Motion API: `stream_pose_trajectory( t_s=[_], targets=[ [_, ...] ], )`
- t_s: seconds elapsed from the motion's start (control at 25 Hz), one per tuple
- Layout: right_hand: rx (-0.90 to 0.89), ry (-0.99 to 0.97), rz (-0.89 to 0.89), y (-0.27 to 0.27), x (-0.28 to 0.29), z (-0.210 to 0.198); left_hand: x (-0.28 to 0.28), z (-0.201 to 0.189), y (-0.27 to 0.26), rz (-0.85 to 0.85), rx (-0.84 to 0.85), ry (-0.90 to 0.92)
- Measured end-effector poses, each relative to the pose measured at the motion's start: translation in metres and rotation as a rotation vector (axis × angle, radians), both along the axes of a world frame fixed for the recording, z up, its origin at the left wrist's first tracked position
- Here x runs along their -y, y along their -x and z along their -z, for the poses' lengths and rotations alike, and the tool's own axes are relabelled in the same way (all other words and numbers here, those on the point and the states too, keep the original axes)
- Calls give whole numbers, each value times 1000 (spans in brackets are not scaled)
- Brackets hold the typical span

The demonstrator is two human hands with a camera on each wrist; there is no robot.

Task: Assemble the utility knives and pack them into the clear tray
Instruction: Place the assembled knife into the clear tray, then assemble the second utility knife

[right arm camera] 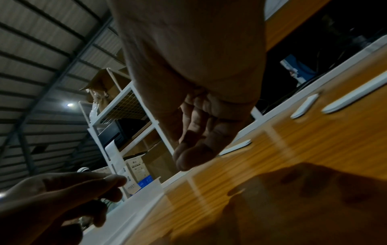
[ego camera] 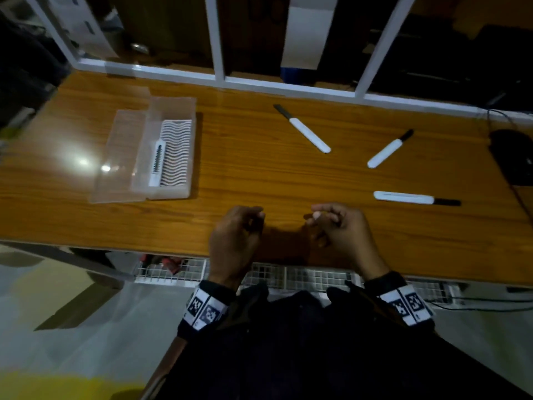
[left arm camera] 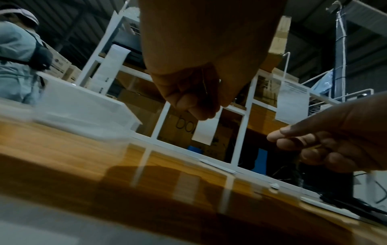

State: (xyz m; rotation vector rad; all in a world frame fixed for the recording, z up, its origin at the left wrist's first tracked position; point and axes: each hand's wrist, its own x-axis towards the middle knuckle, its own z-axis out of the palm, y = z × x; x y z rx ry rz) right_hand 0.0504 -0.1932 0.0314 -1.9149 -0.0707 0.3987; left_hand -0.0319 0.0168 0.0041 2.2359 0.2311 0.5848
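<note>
A clear tray with its lid folded open lies at the table's left, and one white utility knife rests in its ribbed insert. Three more white knives with black ends lie loose at the right: a far one, a middle one and a near one. My left hand and right hand hover side by side near the front edge, fingers loosely curled, holding nothing. From the wrists, the left hand and right hand look empty too.
A white shelf frame runs along the table's back edge. A dark object with cables sits at the far right. A wire basket hangs under the front edge. Another person stands beyond the tray.
</note>
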Motion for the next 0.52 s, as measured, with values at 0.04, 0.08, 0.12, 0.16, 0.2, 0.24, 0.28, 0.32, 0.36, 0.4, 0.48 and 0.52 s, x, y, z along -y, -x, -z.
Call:
stream_pose_trajectory(
  t_s=[0.04,0.08,0.12,0.16,0.2,0.24,0.28,0.32,0.36,0.4,0.48,0.52],
  targets=[
    [22,-13,37,0,19,3,19,-1,-5,46,-2,35],
    [47,-10,76,0,36,6,36,-2,-11,96,-8,55],
    [69,10,117,-1,49,12,47,-2,-18,149,-24,64],
    [97,37,168,-4,65,17,58,-3,-27,207,-56,67],
    [121,66,216,-8,77,23,66,-5,-35,253,-101,55],
    [143,92,265,-13,91,28,73,-6,-45,296,-164,21],
    [160,122,305,-19,102,31,79,-6,-55,324,-247,-36],
    [165,164,334,-26,109,32,81,-5,-65,341,-348,-95],
    [153,204,367,-33,116,34,85,-4,-76,362,-448,-162],
    [127,231,385,-40,120,36,86,-2,-85,383,-524,-215],
    [92,268,400,-58,127,40,91,1,-103,444,-591,-278],
    [79,311,398,-67,129,43,91,3,-111,467,-607,-301]
  ],
)
